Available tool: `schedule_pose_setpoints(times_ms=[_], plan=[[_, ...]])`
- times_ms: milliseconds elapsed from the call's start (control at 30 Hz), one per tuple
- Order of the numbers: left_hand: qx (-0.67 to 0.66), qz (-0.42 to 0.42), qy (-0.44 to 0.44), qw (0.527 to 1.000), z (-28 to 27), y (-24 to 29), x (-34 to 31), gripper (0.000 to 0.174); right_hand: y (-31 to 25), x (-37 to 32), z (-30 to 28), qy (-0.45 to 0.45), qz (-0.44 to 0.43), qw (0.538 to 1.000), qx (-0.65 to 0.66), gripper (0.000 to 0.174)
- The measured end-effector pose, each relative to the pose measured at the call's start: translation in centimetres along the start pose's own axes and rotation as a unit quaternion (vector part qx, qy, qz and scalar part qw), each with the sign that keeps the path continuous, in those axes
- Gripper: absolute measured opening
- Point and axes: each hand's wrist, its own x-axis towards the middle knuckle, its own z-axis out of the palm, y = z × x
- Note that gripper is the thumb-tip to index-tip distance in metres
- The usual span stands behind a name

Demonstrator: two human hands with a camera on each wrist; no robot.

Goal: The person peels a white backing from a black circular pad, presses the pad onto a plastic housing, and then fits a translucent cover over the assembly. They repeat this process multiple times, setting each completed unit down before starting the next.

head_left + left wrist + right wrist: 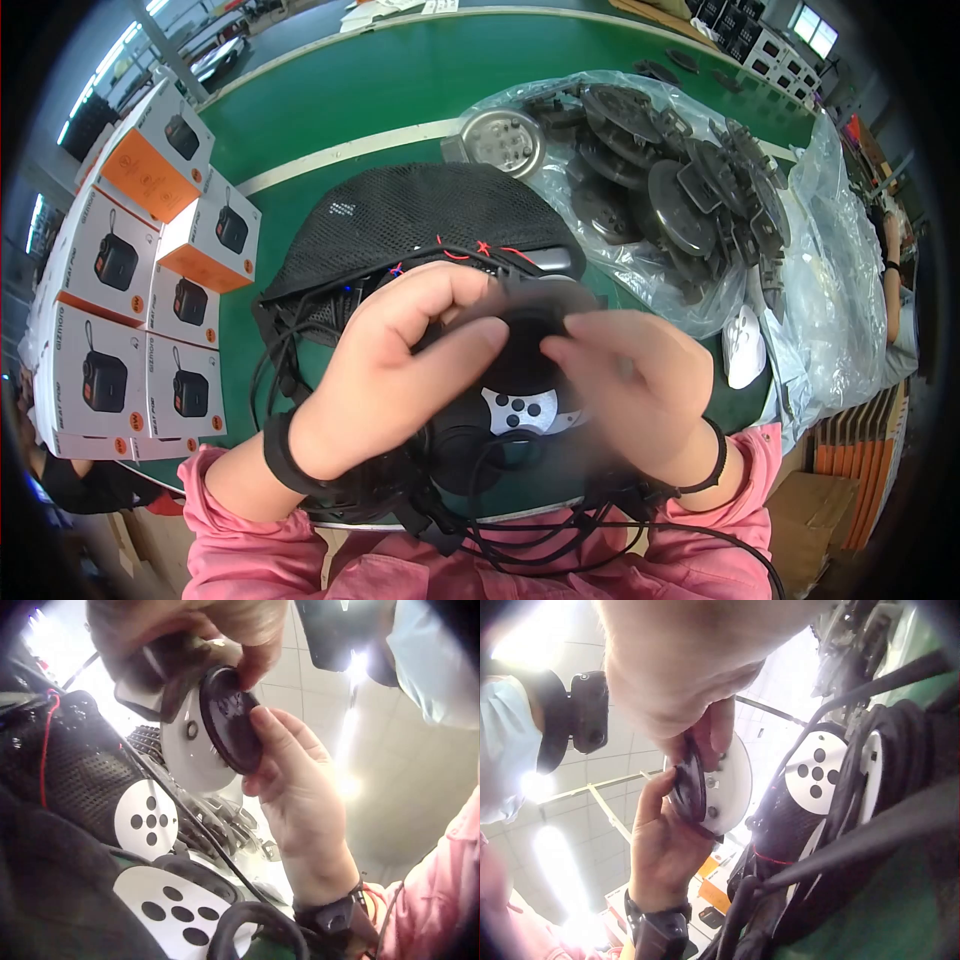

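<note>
In front of my chest both hands hold one round piece: a black disc (232, 724) lying against a larger pale round plate (187, 761). My left hand (405, 345) grips the piece from the left, thumb at its edge. Across from it, my right hand (645, 370), blurred in the head view, pinches the black disc's rim between thumb and fingers. The right wrist view shows small dark round features on the pale plate (735, 784) beside the disc. Some fingertips are hidden behind the piece. Beneath the hands are white discs with black dots (520, 408) and black cables (500, 535).
A black mesh bag (420, 205) lies just beyond the hands. Several black round plastic parts (680, 205) fill a clear plastic bag (640, 300) at the right, with a silver round plate (505, 143) near it. White-and-orange boxes (100, 355) are stacked left; a white computer mouse (743, 347) lies right.
</note>
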Motion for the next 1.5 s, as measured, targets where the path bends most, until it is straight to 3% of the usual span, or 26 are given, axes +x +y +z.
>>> schedule_pose_setpoints(times_ms=[33, 100, 200, 433, 500, 633, 733, 767, 800, 833, 900, 933, 1033, 1167, 1200, 1233, 1300, 1333, 1400, 1500], plan=[[-0.198, -0.151, 0.009, 0.969, 0.2, 0.4, 0.0, 0.020, 0.0, -0.1, 0.1, -0.001, 0.002, 1.000, 0.000, 0.019], [-0.183, -0.152, -0.019, 0.971, -0.3, 0.4, 0.0, 0.026, 0.1, -0.3, 0.3, 0.001, 0.063, 0.998, 0.012, 0.017], [-0.190, -0.176, -0.018, 0.966, -0.3, 0.5, -0.1, 0.026, 0.1, -0.3, 0.4, -0.007, 0.071, 0.997, 0.008, 0.016], [-0.163, -0.184, 0.013, 0.969, 0.3, 0.8, -0.2, 0.033, 0.5, -0.4, 0.8, -0.012, 0.035, 0.999, -0.023, 0.017], [-0.164, -0.191, 0.019, 0.968, 0.4, 0.8, -0.3, 0.034, 1.0, -0.5, 0.8, -0.024, -0.034, 0.995, -0.096, 0.018], [-0.177, -0.205, 0.025, 0.962, -0.2, 0.7, -0.3, 0.033, 0.6, -0.1, 0.0, -0.052, -0.025, 0.990, -0.131, 0.018], [-0.199, -0.212, 0.027, 0.956, -0.2, 1.2, -0.1, 0.034, 0.5, 0.0, -0.2, -0.061, 0.038, 0.993, -0.091, 0.019], [-0.210, -0.208, 0.035, 0.955, -0.1, 1.4, -0.1, 0.037, 0.6, -0.3, 0.6, -0.039, 0.225, 0.963, 0.145, 0.022], [-0.209, -0.208, 0.033, 0.955, -0.2, 1.3, 0.0, 0.037, 0.6, -0.5, 1.0, -0.013, 0.389, 0.844, 0.368, 0.025], [-0.209, -0.209, 0.022, 0.955, -0.4, 1.2, 0.0, 0.037, 0.6, -0.4, 1.1, -0.011, 0.388, 0.845, 0.368, 0.025], [-0.209, -0.207, 0.009, 0.956, -0.7, 1.0, 0.1, 0.037, 0.7, 0.0, 1.2, -0.058, 0.414, 0.739, 0.529, 0.036], [-0.217, -0.199, 0.017, 0.956, -0.7, 0.8, 0.1, 0.037, 0.9, 0.1, 1.1, -0.119, 0.380, 0.760, 0.514, 0.045], [-0.205, -0.182, 0.006, 0.962, -1.0, 0.9, 0.3, 0.037, 0.1, 0.8, 0.3, -0.145, 0.391, 0.763, 0.494, 0.049], [-0.158, -0.155, 0.010, 0.975, -2.6, 1.8, 2.2, 0.032, 1.3, -0.2, 0.7, -0.083, 0.333, 0.793, 0.504, 0.055], [-0.135, -0.138, 0.062, 0.979, -3.2, 2.4, 3.1, 0.030, 1.7, -0.2, 0.7, -0.071, 0.366, 0.754, 0.541, 0.052], [-0.137, -0.095, 0.100, 0.981, -4.8, 1.6, 4.8, 0.022, 1.7, -0.1, 0.6, -0.070, 0.367, 0.753, 0.542, 0.052], [-0.142, -0.083, 0.080, 0.983, -9.2, 1.0, 7.9, 0.012, 1.5, 0.0, 0.5, -0.069, 0.366, 0.800, 0.471, 0.047], [-0.169, -0.139, 0.085, 0.972, -11.4, 0.6, 9.7, 0.012, 1.4, 0.1, 0.6, -0.049, 0.370, 0.808, 0.457, 0.042], [-0.137, -0.202, 0.189, 0.951, -13.9, -0.6, 12.2, 0.011, 1.6, -0.1, 0.5, -0.038, 0.361, 0.809, 0.463, 0.040], [-0.074, -0.251, 0.176, 0.949, -20.7, -4.4, 15.5, 0.011, 1.9, -0.1, 0.3, -0.013, 0.358, 0.806, 0.472, 0.035]])
